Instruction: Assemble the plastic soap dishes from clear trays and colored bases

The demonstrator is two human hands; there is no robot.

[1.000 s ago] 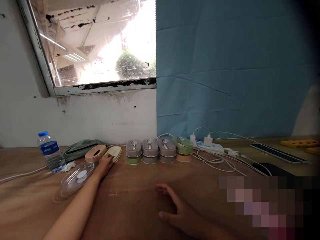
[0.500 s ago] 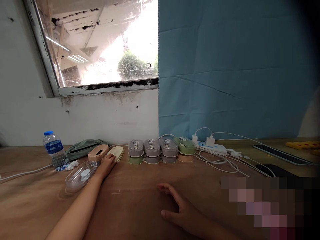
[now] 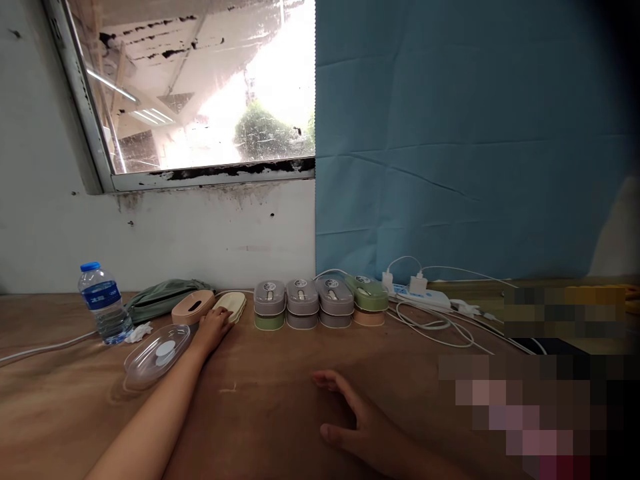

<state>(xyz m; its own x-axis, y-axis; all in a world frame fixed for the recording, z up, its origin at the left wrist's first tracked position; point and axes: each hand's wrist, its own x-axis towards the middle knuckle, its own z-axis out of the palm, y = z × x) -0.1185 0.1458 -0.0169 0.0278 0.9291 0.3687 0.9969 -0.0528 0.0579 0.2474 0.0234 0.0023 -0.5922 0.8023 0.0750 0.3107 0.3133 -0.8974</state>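
Note:
My left hand point(image 3: 214, 328) reaches to the back of the table, its fingers closed over the near-left edge of a cream oval tray point(image 3: 233, 304). The thumb's grip is mostly hidden. Beside it sits a peach oval box part point(image 3: 193, 308) with a dark slot in its top. A clear plastic lid point(image 3: 156, 355) with a white round disc lies left of my left forearm. My right hand point(image 3: 353, 417) is held low over the table front, thumb and fingers apart, holding nothing. Several two-tier lunch boxes point(image 3: 302, 305) with clear lids stand in a row beyond it.
A water bottle point(image 3: 104, 303), a crumpled tissue point(image 3: 138, 333) and a green pouch point(image 3: 160, 300) are at the left. A power strip point(image 3: 421, 295) with chargers and looped white cables point(image 3: 440, 325) lies at the right. A blue cloth point(image 3: 450, 133) covers the wall beside the window point(image 3: 210, 87).
The view has shifted slightly, so things appear a little further left. Both hands keep nearly the same places, the left one still at the cream tray.

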